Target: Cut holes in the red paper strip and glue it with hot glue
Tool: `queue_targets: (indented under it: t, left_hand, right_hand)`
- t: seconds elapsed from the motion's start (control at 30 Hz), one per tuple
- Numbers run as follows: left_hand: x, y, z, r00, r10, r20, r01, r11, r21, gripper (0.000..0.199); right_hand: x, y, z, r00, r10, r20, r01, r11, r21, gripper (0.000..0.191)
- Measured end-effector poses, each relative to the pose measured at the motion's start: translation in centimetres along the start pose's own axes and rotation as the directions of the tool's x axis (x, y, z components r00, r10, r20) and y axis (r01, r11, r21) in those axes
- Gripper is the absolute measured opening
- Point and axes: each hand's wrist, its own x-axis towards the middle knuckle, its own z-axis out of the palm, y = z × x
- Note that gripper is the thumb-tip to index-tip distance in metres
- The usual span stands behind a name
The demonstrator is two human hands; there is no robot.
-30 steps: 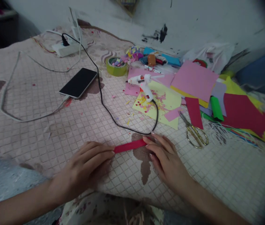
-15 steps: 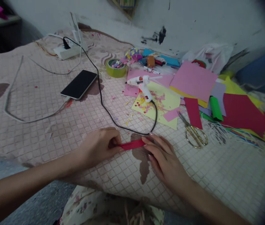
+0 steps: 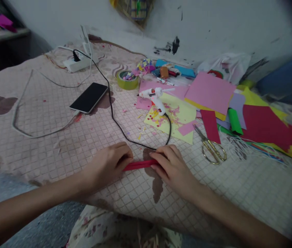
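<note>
A narrow folded red paper strip stretches between my hands, low over the cloth near the table's front edge. My left hand is closed on its left end, thumb and fingers pinched together. At the right end, my right hand grips the strip with curled fingers. The strip's two ends are hidden under my fingers. Just beyond my right hand runs the black cord of a white glue gun, which lies on pale yellow paper strewn with small scraps.
Gold-handled scissors lie to the right, near a tangle of white string and sheets of coloured paper. A phone on a white cable lies left. Behind are a roll of tape and a power strip.
My right hand's fingers have curled in to grip the strip, where they lay more outstretched. The strip looks narrower and sits slightly lower. The camera view has shifted a little.
</note>
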Motion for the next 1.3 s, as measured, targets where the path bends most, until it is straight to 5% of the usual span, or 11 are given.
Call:
queue_targets:
  t: [0.2,0.33,0.43,0.6,0.77,1.07,1.2,1.3]
  left_hand:
    - [2.6,-0.4,-3.6,0.972,-0.045,-0.229,0.031,0.997,-0.067,0.015]
    - [6.4,-1.0,-6.2,0.943,-0.108,-0.313,0.042,0.977,-0.21,0.042]
    - [9.2,-1.2,-6.5,0.972,-0.1,-0.21,0.014,0.927,-0.374,0.04]
    - [10.7,-0.5,-3.5,1.0,0.009,-0.001,-0.007,0.764,-0.645,0.051]
    - [9.7,-0.6,-0.5,0.999,0.012,0.041,0.023,0.666,-0.746,0.034]
    - [8.4,-0.8,-0.5,0.999,-0.054,0.0,0.033,0.626,-0.779,0.026]
    - [8.4,-0.9,-0.9,0.998,-0.059,-0.003,0.033,0.602,-0.798,0.023]
    - [8.6,-1.6,-1.5,0.993,-0.022,0.115,0.107,0.566,-0.817,0.026]
  right_hand:
    - [0.2,-0.1,-0.4,0.999,0.035,0.016,-0.037,0.993,0.115,0.008]
    - [1.1,0.5,-1.4,0.963,0.27,-0.019,-0.242,0.888,0.39,0.011]
    - [2.9,1.6,-2.1,0.868,0.495,-0.02,-0.371,0.676,0.637,0.017]
    - [5.1,2.6,-1.9,0.8,0.6,-0.004,-0.342,0.462,0.818,0.031]
    - [4.8,1.5,-0.8,0.819,0.573,-0.013,-0.339,0.503,0.795,0.025]
    - [4.2,0.9,0.2,0.862,0.495,-0.108,-0.306,0.68,0.667,0.012]
    - [3.9,1.4,0.3,0.846,0.522,-0.106,-0.305,0.638,0.707,0.01]
    - [3.7,2.1,-0.2,0.836,0.544,-0.069,-0.325,0.592,0.738,0.016]
